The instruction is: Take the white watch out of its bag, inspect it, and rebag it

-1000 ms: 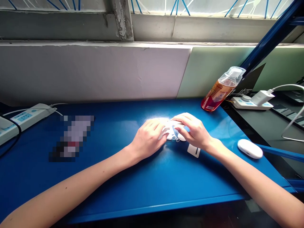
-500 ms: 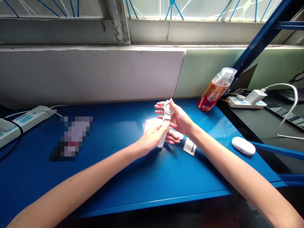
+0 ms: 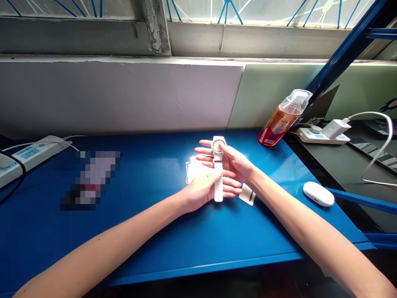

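Above the blue desk (image 3: 155,231) I hold a white wristwatch (image 3: 218,165), its round dial at the far end and one strap pointing toward me. My left hand (image 3: 201,188) pinches the strap, thumb on top and fingers stretched out beneath. My right hand (image 3: 237,163) has its thumb on the dial, with its fingers behind the watch. Under the hands lies a bright clear-and-white packet (image 3: 190,171), partly hidden. Beside it, below my right wrist, is a small white card (image 3: 247,194) with a dark slot.
A white mouse (image 3: 319,193) lies at the right. Behind it a red-orange spray bottle (image 3: 283,118) leans by the blue post (image 3: 344,49). Power strips sit at the left (image 3: 34,153) and right (image 3: 322,136), with cables. A pixelated object (image 3: 96,178) lies on the left.
The watch has turned more upright in view, its strap now pointing straight toward me. My right thumb has shifted from the dial's upper edge onto its face.
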`<action>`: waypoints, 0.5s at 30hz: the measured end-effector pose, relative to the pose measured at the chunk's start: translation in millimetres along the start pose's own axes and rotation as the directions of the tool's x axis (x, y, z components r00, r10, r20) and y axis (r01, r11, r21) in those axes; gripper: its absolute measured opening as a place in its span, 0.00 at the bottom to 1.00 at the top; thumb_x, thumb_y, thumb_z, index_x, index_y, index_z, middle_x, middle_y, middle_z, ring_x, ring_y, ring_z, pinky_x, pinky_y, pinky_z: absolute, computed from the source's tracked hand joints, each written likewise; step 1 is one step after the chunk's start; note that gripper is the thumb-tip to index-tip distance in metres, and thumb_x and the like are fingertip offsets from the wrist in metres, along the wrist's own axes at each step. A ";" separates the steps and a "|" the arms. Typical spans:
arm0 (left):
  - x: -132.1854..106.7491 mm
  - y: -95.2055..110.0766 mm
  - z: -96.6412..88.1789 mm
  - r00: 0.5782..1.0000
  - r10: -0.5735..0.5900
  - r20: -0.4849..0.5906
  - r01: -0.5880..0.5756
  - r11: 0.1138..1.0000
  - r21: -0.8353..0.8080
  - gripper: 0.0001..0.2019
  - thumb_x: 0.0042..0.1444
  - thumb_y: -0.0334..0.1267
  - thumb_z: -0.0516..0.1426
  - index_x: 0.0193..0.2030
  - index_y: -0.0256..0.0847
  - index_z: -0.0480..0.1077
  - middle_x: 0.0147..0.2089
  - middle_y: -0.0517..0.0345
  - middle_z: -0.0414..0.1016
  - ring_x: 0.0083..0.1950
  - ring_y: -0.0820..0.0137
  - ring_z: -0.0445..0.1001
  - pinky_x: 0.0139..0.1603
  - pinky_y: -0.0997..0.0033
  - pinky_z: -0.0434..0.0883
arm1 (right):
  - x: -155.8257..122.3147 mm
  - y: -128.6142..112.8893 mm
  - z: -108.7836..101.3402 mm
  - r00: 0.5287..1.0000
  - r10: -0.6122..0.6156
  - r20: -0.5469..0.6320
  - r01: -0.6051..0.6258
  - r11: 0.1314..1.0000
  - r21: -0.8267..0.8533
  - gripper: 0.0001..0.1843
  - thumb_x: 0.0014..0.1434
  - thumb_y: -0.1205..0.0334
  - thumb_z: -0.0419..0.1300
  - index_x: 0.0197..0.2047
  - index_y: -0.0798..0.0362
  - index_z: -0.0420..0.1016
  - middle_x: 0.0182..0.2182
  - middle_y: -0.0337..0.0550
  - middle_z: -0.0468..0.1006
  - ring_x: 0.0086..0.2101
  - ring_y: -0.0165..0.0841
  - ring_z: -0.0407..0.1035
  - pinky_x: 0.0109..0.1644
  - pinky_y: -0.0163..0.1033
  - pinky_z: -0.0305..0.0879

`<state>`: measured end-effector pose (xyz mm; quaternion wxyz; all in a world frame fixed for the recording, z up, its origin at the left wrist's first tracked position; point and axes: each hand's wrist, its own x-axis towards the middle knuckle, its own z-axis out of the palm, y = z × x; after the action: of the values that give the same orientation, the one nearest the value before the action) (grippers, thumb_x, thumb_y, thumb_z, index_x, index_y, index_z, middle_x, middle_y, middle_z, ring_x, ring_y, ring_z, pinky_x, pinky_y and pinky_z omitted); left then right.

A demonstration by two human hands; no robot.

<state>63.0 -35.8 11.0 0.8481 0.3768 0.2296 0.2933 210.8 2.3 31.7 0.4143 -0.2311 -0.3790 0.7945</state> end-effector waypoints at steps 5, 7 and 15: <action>0.4 2.0 5.0 1.000 -0.024 -0.008 0.024 0.999 -0.040 0.16 0.67 0.43 0.57 0.47 0.30 0.76 0.42 0.40 0.82 0.40 0.62 0.83 0.46 0.62 0.78 | -3.1 -5.4 1.2 0.998 0.027 0.053 -0.033 0.994 0.108 0.31 0.74 0.51 0.35 0.60 0.61 0.70 0.61 0.54 0.74 0.59 0.40 0.70 0.68 0.47 0.59; 0.6 2.5 5.6 0.999 -0.048 0.001 0.048 0.998 -0.051 0.17 0.68 0.44 0.55 0.46 0.29 0.76 0.42 0.39 0.82 0.40 0.62 0.83 0.45 0.63 0.78 | -2.5 -5.7 2.1 0.999 0.033 0.015 -0.035 0.994 0.103 0.31 0.74 0.52 0.35 0.60 0.62 0.70 0.61 0.55 0.74 0.58 0.38 0.71 0.68 0.46 0.59; 0.8 3.5 4.8 0.997 -0.081 -0.014 0.081 0.996 -0.033 0.19 0.70 0.42 0.51 0.46 0.26 0.77 0.44 0.35 0.81 0.42 0.60 0.83 0.48 0.59 0.78 | 0.1 -5.4 0.3 1.000 -0.022 -0.009 0.022 0.997 0.074 0.29 0.74 0.48 0.34 0.64 0.50 0.65 0.54 0.47 0.80 0.51 0.37 0.77 0.62 0.45 0.66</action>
<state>65.3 -35.8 16.6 0.8635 0.3510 0.2466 0.2654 213.1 4.2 36.2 0.4330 -0.2145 -0.3500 0.8025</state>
